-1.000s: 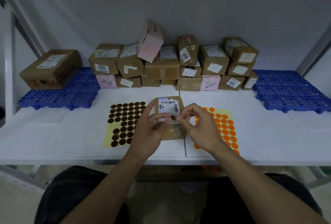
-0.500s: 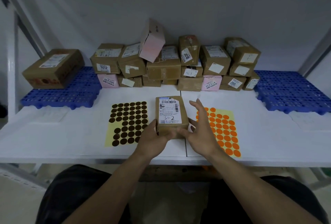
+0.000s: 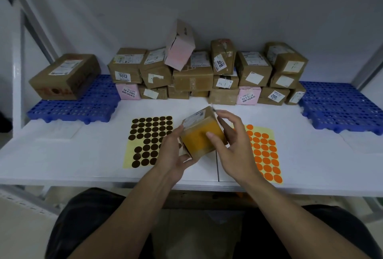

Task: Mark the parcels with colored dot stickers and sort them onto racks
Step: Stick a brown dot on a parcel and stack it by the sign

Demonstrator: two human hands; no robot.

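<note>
A small brown parcel [image 3: 202, 134] with a white label is lifted off the table and tilted, its yellow-taped end facing me. My left hand [image 3: 173, 155] grips its lower left side. My right hand [image 3: 232, 144] holds its right side, thumb on the taped end. A sheet of dark brown dot stickers [image 3: 150, 137] lies on the table to the left of the parcel, a sheet of orange dot stickers [image 3: 264, 153] to the right. A blue rack [image 3: 83, 105] at the left carries one brown box [image 3: 65, 77]. Another blue rack [image 3: 342, 107] sits at the right.
A stack of several brown and pink parcels [image 3: 207, 74] lines the back wall, with one pink box [image 3: 180, 46] leaning on top. The white table [image 3: 62, 155] has a seam down its middle. Shelf uprights rise at both sides. My knees show below the front edge.
The parcel was lying flat on the table with its label up; both hands have now lifted and tilted it so the taped end faces me.
</note>
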